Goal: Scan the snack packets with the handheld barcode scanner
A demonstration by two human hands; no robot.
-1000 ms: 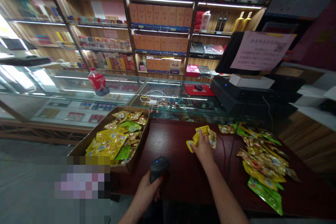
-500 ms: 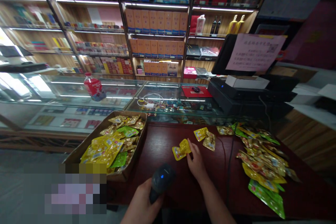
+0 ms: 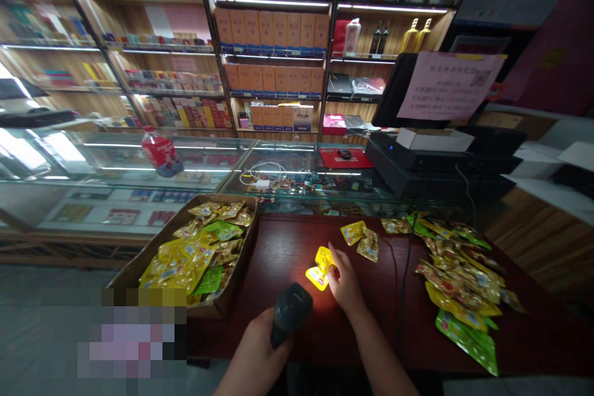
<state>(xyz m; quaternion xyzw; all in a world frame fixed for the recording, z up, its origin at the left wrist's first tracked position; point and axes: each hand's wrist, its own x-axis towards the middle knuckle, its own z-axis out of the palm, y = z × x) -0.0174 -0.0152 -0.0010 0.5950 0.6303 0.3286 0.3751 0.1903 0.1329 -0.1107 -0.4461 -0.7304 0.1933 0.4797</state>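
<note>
- Drew yellow packaging [image 3: 318,273] leftward, away from two other packets [image 3: 366,246], with the right hand [image 3: 342,279].
- Lit it brightly from the scanner [image 3: 293,306].
- Lost the scanner's blue light from view.

Scanner [image 3: 293,305] smooth plastic; packet [image 3: 318,277] glossy film; tabletop [image 3: 278,247] wood (faintly shiny).

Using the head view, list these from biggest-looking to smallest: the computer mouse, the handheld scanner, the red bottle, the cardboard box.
1. Cardboard box
2. Scanner and bottle, unranked: they look alike, and the scanner is nearer the camera
3. Mouse
</note>
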